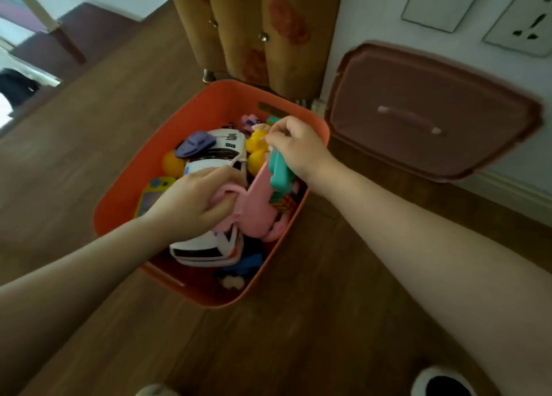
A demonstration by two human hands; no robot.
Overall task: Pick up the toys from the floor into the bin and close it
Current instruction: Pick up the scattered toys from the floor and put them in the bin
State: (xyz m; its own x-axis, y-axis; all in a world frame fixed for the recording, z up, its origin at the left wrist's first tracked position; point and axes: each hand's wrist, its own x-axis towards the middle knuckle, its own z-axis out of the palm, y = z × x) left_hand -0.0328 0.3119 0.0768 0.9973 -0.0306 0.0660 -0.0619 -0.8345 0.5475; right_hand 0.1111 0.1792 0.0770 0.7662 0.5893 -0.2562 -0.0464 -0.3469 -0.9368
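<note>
starting at the left, we see bare wooden floor with no toys lying on it in this view, so the gathering looks nearly done, though we cannot see the whole room. our left hand is down inside the orange bin, fingers curled round a pink toy that rests on top of the pile. under and around it lie a white toy car, a second white car, yellow ducks and a small yellow game pad against the left wall. the bin looks close to full.

further right, our right hand hangs over the bin's far right corner, fingers pinching a teal toy that dangles into the bin, just touching the pink one. we judge both toys are being settled in, not yet let go.

right again, the brown lid leans upright against the wall, just beside the bin and off it. what is left, we think: release both toys, press the heap low enough, then fetch the lid and close the bin.
</note>
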